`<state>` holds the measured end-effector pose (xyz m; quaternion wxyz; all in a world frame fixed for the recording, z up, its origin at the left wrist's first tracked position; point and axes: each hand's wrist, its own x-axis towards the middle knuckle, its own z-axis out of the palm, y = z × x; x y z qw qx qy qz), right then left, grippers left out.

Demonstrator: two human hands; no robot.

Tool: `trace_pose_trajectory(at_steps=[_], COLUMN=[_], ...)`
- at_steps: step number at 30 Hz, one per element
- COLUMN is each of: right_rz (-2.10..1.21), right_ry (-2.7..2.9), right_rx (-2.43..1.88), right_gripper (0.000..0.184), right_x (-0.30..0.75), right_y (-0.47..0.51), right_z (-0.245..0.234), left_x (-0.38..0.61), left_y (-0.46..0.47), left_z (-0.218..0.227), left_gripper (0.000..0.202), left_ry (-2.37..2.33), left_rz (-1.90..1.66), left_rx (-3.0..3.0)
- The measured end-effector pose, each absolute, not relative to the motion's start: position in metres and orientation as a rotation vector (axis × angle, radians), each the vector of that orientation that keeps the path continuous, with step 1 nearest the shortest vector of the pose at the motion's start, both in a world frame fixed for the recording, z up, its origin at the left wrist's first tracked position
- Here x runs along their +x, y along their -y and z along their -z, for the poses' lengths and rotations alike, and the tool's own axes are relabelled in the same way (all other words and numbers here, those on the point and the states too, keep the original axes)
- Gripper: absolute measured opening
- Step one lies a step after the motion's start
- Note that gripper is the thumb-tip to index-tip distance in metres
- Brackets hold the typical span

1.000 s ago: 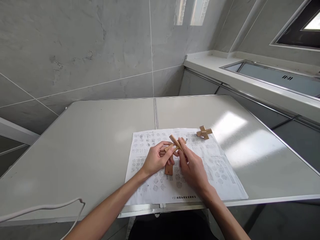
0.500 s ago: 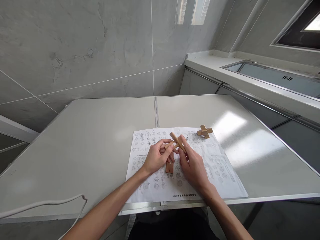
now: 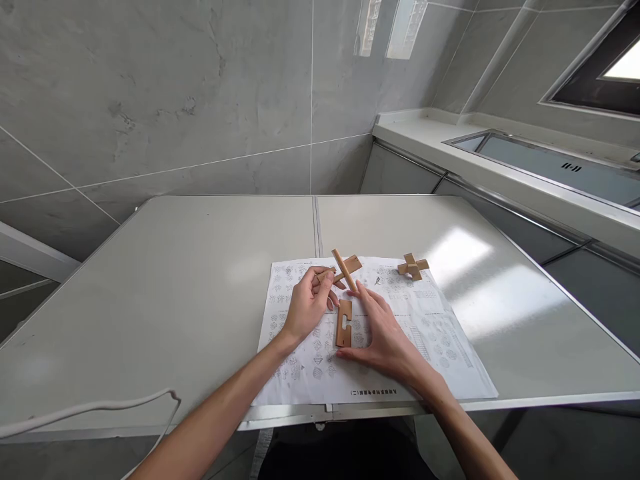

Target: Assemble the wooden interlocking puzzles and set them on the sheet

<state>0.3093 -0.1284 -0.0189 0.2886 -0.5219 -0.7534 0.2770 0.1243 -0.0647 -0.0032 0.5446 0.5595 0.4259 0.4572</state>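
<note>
My left hand pinches two crossed wooden puzzle pieces between thumb and fingers, above the sheet. One is a flat piece pointing to the upper right; the other, a narrow bar, slants across it. My right hand is spread wide, thumb apart from the fingers. Its fingertips are close to the bar's lower end, and whether they touch is unclear. Between that thumb and my left hand lies a notched wooden puzzle piece, with the thumb tip by its near end.
A printed sheet of diagrams lies on the light table. On its far right corner sits a cross-shaped wooden assembly. A white cable runs over the near left edge. A counter with a sink stands at the right.
My right hand has opened and come off the crossed pieces, its thumb dropping toward the notched piece. My left hand keeps the pieces, now further up. The notched piece is more exposed.
</note>
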Motion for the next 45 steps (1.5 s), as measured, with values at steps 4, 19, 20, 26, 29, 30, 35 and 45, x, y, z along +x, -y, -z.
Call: trace_pose_trajectory(at_steps=[4, 19, 20, 26, 29, 30, 35, 45], right_rz=[-0.753, -0.597, -0.605, -0.609, -0.607, -0.613, -0.581, -0.612], right_ry=[1.993, 1.654, 1.671, 1.790, 1.840, 1.860, 1.968, 1.954], right_rx=[-1.415, -1.311, -1.298, -1.335, -1.376, -1.389, -1.478, -1.474], right_gripper=[0.130, 0.097, 0.097, 0.096, 0.095, 0.094, 0.091, 0.087], right_x=[0.308, 0.362, 0.359, 0.349, 0.351, 0.352, 0.359, 0.367], right_y=[0.130, 0.124, 0.123, 0.121, 0.121, 0.121, 0.124, 0.128], right_z=[0.020, -0.024, -0.029, -0.041, -0.045, -0.046, -0.052, -0.049], left_x=[0.124, 0.127, 0.127, 0.128, 0.127, 0.127, 0.125, 0.127], left_y=[0.065, 0.074, 0.075, 0.080, 0.080, 0.080, 0.079, 0.081], left_z=[0.002, -0.003, -0.003, -0.005, -0.005, -0.006, -0.005, -0.002], left_gripper=[0.032, 0.032, 0.032, 0.033, 0.034, 0.034, 0.030, 0.029], left_ry=[-0.994, -0.874, -0.864, -0.843, -0.832, -0.829, -0.802, -0.784], left_rz=[-1.112, -0.925, -0.906, -0.839, -0.834, -0.832, -0.798, -0.785], left_rx=[1.314, 1.537, 1.559, 1.655, 1.694, 1.708, 1.795, 1.796])
